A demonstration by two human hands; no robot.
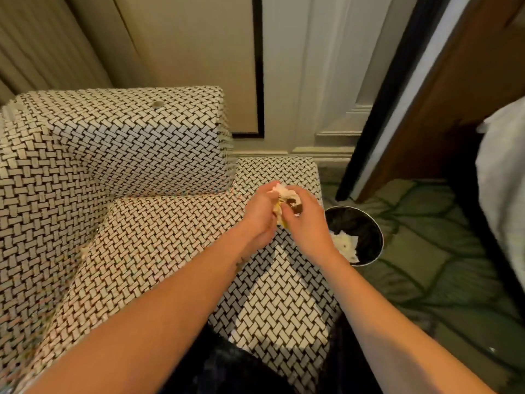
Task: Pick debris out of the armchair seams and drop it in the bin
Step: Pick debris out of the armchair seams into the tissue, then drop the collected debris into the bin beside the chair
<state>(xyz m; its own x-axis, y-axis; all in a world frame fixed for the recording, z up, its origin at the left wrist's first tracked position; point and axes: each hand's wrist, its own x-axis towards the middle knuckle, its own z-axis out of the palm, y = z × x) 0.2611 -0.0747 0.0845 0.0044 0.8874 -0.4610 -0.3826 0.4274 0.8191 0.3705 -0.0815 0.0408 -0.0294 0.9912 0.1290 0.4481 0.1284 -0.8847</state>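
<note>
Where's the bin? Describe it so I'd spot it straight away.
Start at the woven-pattern armchair and go to its right-hand edge, just beyond the two hands. On the green patterned carpet there stands the bin: small, round and black-lined, with crumpled white paper inside, the only dark, open container around.

The armchair [127, 172] is covered in a basket-weave pattern of cream blocks on black. The bin [366, 237] is lined in black, with white crumpled paper [345, 245] lodged in it. The debris [285, 201] is seen as white, yellow and brown. The carpet [431, 251] is patterned in green with darker leaf outlines. The curtain [42, 44] is beige.
</note>
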